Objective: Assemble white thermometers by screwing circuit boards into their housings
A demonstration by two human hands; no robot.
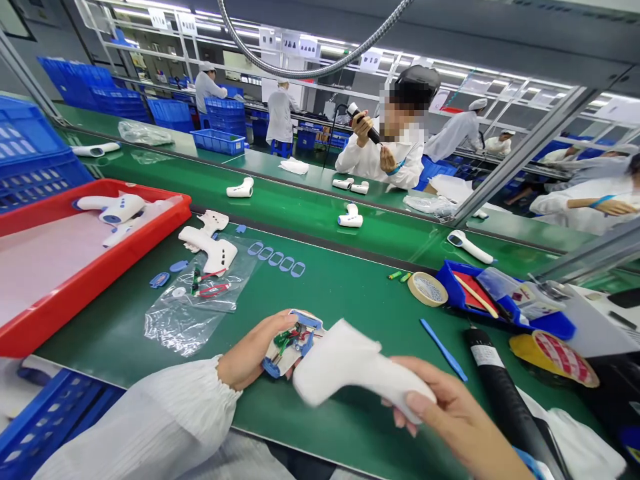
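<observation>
Holding white shell half by its handle in right hand, slanting its long axis from left to near right, overlapping in view open housing just left; not showing whether touching. Cradling that housing in left hand, exposing green board.

Long green workbench stretching across here; slanted silver metal post rising; slim white strip lights glowing; grey wall beyond.
</observation>
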